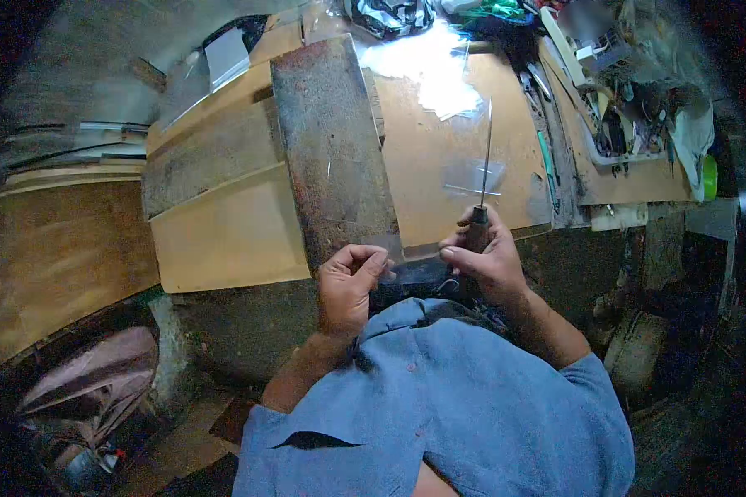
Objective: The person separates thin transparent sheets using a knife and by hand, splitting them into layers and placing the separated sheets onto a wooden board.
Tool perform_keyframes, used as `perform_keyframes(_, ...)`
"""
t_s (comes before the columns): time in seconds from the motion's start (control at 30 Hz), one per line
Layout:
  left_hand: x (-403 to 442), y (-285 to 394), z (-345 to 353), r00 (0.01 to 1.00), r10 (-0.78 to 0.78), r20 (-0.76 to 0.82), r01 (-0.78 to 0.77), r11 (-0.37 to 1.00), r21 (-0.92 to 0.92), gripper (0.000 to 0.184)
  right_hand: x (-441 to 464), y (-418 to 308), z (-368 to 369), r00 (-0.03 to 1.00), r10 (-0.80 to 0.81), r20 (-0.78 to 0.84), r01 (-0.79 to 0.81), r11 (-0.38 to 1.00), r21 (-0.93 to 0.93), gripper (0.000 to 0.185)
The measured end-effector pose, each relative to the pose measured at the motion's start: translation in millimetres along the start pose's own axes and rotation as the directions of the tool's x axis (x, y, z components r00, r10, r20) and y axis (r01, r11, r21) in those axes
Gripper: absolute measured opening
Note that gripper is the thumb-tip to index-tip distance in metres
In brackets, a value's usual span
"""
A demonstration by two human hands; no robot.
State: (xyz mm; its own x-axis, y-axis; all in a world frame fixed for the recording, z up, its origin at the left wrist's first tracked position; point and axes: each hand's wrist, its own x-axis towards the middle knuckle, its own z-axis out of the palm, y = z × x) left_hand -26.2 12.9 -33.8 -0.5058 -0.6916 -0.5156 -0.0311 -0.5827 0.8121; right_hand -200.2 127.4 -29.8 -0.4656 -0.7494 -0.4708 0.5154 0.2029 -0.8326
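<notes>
R hand (496,258) grips thin-shafted tool (479,217), tip up; L hand (346,286) half-curled, hold unclear, long board (331,141) just beyond. Work looks underway; amt done/left unclear.

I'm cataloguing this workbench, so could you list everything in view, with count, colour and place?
Long-shafted tool: one, dark handle, right of centre
Worn board: one, dark grey, across tan surface
Clear sheet: at least one, transparent, behind tool
Tray: one, pale, upper right, holding mixed tools
Round object: one, green, far right
Crumpled cloth: one, dull pink, lower left
Other clutter: uncountable, mixed, edges
Shirt: one, blue, bottom centre
Hands: two; left pinched, right gripping the tool
</notes>
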Motion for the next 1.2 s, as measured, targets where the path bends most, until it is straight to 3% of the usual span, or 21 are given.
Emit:
perform_keyframes(0.1, -3.0, 1.0, 2.1, 1.0, 0.004, 0.006, -0.004, 0.998, -0.058, 0.006, -1.5, 0.2, 4.5, 0.998, -0.044, 0.044, 0.044, 0.999, 0.0, 0.039)
perform_keyframes(0.23, -4.6, 0.9, -0.4, 0.999, 0.016, -0.028, -0.019, 0.995, -0.094, 0.01, -4.8, -4.6, 12.1, 1.0, 0.014, 0.005, -0.014, 1.0, 0.016, 0.04)
perform_keyframes(0.6, -9.0, 6.6, -7.9, 0.998, 0.052, -0.038, -0.052, 0.999, -0.005, 0.017, -2.6, -3.7, 13.1, 0.999, -0.035, 0.007, 0.035, 0.999, -0.016, 0.037)
perform_keyframes(1.2, -9.9, 12.9, -10.7, 0.998, 0.04, -0.054, -0.042, 0.999, -0.033, 0.017, 4.3, -4.1, 11.6, 1.0, -0.021, -0.004, 0.021, 1.0, 0.019, 0.038)
